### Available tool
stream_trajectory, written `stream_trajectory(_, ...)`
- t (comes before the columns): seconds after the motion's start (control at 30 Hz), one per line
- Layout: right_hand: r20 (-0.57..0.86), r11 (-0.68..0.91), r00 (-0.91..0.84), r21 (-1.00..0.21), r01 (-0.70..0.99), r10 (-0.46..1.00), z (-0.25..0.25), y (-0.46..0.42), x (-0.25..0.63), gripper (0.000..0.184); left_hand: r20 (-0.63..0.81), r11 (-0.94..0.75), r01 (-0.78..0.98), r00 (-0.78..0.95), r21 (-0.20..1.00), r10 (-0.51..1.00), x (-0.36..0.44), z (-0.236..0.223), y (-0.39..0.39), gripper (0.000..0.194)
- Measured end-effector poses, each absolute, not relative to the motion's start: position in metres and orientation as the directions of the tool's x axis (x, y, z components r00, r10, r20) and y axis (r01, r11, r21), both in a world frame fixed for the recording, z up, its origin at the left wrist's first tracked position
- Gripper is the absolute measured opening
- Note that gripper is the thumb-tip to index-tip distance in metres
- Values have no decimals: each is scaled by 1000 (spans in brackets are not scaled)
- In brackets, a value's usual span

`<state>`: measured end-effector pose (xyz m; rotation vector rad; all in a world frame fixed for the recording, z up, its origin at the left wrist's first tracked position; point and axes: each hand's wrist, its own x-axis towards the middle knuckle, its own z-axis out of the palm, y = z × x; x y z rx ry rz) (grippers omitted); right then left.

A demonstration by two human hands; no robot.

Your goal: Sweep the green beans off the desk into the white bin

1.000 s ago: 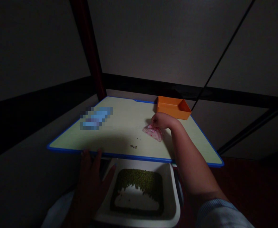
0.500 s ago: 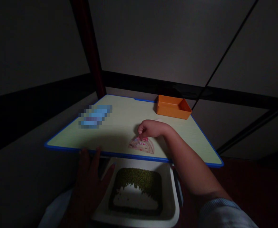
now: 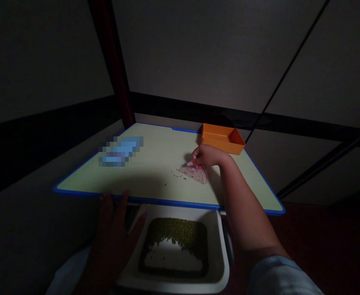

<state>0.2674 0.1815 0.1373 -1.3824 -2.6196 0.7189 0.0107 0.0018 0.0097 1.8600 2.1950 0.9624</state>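
My right hand [image 3: 206,155] is closed in a pinch on the curved edge of a clear pink-patterned protractor [image 3: 195,174], which lies on or just over the pale board. A few tiny dark grains [image 3: 179,176] are scattered on the board to the protractor's left. Below the board's near edge, a white tub [image 3: 223,262] holds many small green beans [image 3: 180,229], heaped toward its far side. My left hand [image 3: 114,237] is in shadow at the tub's left side, fingers spread, thumb along the rim and fingertips by the board's edge. Whether it presses on the tub is unclear.
The pale board [image 3: 158,143] has a blue rim. An orange open box [image 3: 219,137] stands at its far right corner, and a blurred blue item [image 3: 121,152] lies on the left. Walls [image 3: 192,53] close in behind and at the left.
My right hand and the protractor have moved away from me and slightly right, toward the orange box. Grains now show on the board. My left hand keeps its place by the tub.
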Motion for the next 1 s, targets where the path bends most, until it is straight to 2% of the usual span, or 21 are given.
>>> stream_trajectory(0.2, -144, 460, -547, -392, 797, 825, 136, 185, 269, 14, 259, 64, 832, -244, 552, 934, 10, 10, 1, 77)
stream_trajectory(0.53, -268, 458, -564, -366, 810, 781, 139, 182, 270, 11, 256, 80, 820, -267, 566, 929, 12, 12, 2, 79)
stream_trajectory(1.0, -385, 476, -616, -402, 782, 687, 137, 173, 257, 8, 317, 36, 857, -229, 514, 920, 10, 6, 3, 73)
